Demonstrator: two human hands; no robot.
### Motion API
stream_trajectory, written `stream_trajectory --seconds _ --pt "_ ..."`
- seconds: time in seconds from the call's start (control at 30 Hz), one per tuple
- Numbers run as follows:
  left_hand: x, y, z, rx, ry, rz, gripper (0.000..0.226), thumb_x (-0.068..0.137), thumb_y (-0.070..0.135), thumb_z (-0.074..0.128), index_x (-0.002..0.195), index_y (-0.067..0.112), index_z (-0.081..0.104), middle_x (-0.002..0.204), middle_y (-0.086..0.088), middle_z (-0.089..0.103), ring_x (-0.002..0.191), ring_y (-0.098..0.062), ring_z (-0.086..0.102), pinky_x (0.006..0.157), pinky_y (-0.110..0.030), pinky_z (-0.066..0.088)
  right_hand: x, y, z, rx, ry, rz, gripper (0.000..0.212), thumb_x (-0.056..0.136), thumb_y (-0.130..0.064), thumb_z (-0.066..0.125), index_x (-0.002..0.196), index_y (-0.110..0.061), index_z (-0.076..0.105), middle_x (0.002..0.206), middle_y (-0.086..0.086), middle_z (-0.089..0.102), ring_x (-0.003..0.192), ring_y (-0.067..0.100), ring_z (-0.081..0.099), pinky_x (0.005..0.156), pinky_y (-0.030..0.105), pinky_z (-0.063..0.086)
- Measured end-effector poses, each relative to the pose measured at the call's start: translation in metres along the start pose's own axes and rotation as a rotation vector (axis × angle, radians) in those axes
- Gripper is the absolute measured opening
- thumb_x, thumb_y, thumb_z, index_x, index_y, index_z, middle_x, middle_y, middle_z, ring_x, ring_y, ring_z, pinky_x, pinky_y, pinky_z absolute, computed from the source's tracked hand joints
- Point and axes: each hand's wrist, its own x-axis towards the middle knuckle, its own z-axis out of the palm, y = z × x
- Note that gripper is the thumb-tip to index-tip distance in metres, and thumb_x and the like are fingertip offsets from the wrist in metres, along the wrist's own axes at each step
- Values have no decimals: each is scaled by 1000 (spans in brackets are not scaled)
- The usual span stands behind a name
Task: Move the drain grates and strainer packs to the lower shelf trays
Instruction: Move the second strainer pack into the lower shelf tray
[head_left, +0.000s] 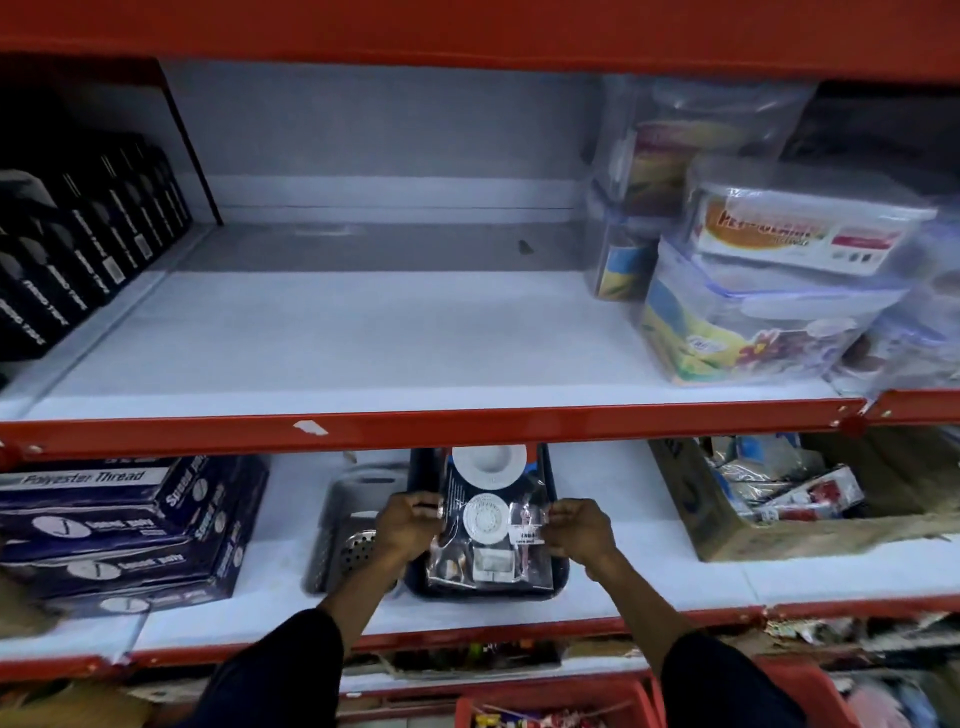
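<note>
Strainer pack (488, 525) gripped at its sides by left hand (408, 525) and right hand (579, 527), held over dark tray (558, 571), grey tray (337, 519) just left

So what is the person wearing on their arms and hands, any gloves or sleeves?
No gloves: the left hand and right hand are bare, and no rings, watch or bracelet show. Both forearms are uncovered from wrist to roughly mid-forearm. Above that, each arm has a dark, plain sleeve, black or very dark navy, pushed up: the left sleeve and the right sleeve. No logos or markings are visible on the fabric.
</note>
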Motion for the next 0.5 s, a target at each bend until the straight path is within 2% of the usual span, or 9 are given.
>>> stream_trajectory --seconds 0.03,0.1,0.13,0.2,0.27,0.33,0.4,0.43,0.5 --pt "4 -2 5 24 27 1 35 81 -13 64 114 -2 66 107 -25 73 81 -25 64 54 -20 51 4 1 5 -57 38 -36 28 76 6 75 103 0 71 98 18 76 91 27 72 89 44 59" --pt "9 -9 13 59 57 5 35 80 -12 63 113 -3 67 107 -25 74 87 -29 68 72 -30 58 11 5 12 -206 75 -106 27 76 6 71 102 5 73 99 19 77 96 26 73 89 32 56" --pt "10 -12 15 73 71 12 35 80 -11 63 113 -2 68 106 -24 74 92 -32 70 82 -35 58 12 6 14 -279 87 -129 23 75 7 68 98 6 74 96 18 78 96 25 73 81 22 54" --pt "10 -17 18 105 93 27 35 80 -9 62 113 0 69 104 -21 76 98 -32 71 89 -37 56 12 4 17 -382 126 -161 19 73 7 63 87 3 75 89 14 79 91 24 74 57 4 41" --pt "11 -20 17 140 86 48 34 82 -8 57 111 1 71 99 -17 77 97 -30 71 88 -36 55 11 2 20 -474 149 -222 23 72 8 59 67 -12 69 82 13 79 80 25 73 49 5 32" --pt "8 -21 11 145 51 74 29 82 -10 55 99 3 74 86 -10 74 93 -27 69 87 -37 55 8 2 21 -519 158 -265 40 73 9 56 56 -27 49 79 15 77 63 21 66 43 9 31" --pt "6 -23 0 157 28 130 27 82 -12 58 101 2 72 92 -12 73 99 -27 69 95 -43 55 -1 0 22 -568 138 -265 34 76 9 56 69 -24 58 88 14 76 63 17 64 49 7 38" --pt "4 -26 -8 189 40 181 30 83 -12 59 107 -1 71 101 -15 74 103 -26 68 98 -42 54 -8 0 24 -584 133 -282 29 78 7 58 87 -19 68 96 11 76 74 21 69 59 13 48" --pt "0 -34 -31 281 132 303 31 81 -12 60 105 3 75 105 -11 77 99 -18 70 98 -33 54 -17 5 31 -639 102 -357 50 81 2 60 124 -21 66 116 6 73 99 27 71 80 31 59"
